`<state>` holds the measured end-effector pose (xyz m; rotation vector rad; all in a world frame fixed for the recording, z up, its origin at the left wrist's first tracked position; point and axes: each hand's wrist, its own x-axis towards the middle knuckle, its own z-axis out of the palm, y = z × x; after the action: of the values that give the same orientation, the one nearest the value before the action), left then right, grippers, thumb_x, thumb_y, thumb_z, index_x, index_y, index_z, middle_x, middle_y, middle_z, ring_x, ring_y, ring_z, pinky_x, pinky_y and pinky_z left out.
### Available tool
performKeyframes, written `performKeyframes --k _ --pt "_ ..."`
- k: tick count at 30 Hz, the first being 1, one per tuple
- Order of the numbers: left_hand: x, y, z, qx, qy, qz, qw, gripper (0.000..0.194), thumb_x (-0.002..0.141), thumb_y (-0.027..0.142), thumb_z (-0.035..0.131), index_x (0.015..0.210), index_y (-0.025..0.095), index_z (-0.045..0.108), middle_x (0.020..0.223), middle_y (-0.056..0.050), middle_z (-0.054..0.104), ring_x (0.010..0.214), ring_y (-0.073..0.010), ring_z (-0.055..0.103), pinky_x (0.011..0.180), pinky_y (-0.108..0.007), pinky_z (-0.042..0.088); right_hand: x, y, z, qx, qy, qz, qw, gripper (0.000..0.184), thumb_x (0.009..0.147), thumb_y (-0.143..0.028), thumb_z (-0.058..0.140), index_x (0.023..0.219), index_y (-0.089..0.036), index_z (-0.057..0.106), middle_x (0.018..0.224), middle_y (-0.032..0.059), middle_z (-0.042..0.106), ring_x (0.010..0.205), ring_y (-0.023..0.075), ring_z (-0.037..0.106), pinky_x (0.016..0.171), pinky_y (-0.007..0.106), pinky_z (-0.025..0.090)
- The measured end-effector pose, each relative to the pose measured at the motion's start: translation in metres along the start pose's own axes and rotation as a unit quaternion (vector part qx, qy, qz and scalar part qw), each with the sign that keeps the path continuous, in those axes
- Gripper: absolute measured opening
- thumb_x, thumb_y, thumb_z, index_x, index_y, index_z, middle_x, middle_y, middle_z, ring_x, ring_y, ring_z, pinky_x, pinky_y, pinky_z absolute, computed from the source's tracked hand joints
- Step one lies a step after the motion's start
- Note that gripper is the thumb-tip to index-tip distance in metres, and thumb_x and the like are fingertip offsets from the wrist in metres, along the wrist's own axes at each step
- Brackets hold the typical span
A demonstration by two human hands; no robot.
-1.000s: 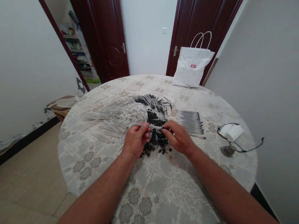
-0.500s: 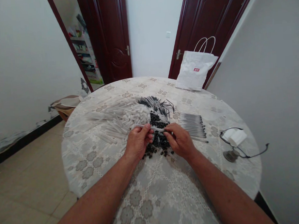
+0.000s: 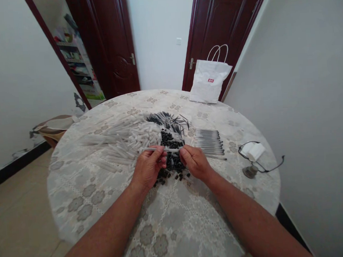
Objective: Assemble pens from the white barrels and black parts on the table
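At the middle of the round table (image 3: 189,213), the left hand (image 3: 147,167) pinches a thin pale tube (image 3: 152,148) between thumb and fingers, one end sticking out toward nine o'clock. The right hand (image 3: 196,162) has thumb and fingers pressed together on the tube's three o'clock end; what else they may grip is hidden. The tube lies nearly level above a heap of small black pieces (image 3: 166,136), which shows between the hands and below them.

With the near edge of the table as six o'clock, a spread of long clear tubes (image 3: 116,144) lies toward nine and ten, and short white pieces (image 3: 145,133) are piled toward eleven. Thin dark-tipped sticks (image 3: 166,119) lie loosely at twelve. Toward two to three, dark-ended pens (image 3: 209,141) lie side by side in a row.

Near the rim at three o'clock are a pair of glasses (image 3: 267,171), folded white tissue (image 3: 254,151) and a small round grey object (image 3: 250,172). A white paper bag (image 3: 208,83) stands upright at one o'clock, its handles up
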<state>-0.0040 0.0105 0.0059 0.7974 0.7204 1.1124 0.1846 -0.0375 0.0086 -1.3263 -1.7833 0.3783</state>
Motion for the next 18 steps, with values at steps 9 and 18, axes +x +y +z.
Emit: performKeyframes --k 9,18 --pt "0.0024 0.0025 -0.0015 0.011 0.005 -0.015 1.0 0.037 0.071 0.034 0.089 0.096 0.013 0.071 0.078 -0.001 0.068 0.059 -0.0089 0.06 0.049 -0.02 0.051 0.0046 0.0002 -0.0006 0.023 0.029 0.034 0.999 0.036 0.105 -0.043 0.043 0.077 -0.023 0.055 0.067 -0.0015 0.058 0.066 0.0162 0.055 0.064 0.027 0.038" --pt "0.0041 0.0044 -0.0027 0.022 0.032 -0.009 0.999 0.035 0.069 0.033 0.09 0.09 0.012 0.07 0.077 -0.002 0.069 0.058 -0.0091 0.058 0.047 -0.02 0.049 0.0054 -0.0024 -0.0015 0.013 0.051 -0.039 0.998 0.015 0.101 -0.031 0.055 0.093 -0.022 0.063 0.085 0.0017 0.064 0.08 0.0164 0.059 0.075 0.027 0.045"
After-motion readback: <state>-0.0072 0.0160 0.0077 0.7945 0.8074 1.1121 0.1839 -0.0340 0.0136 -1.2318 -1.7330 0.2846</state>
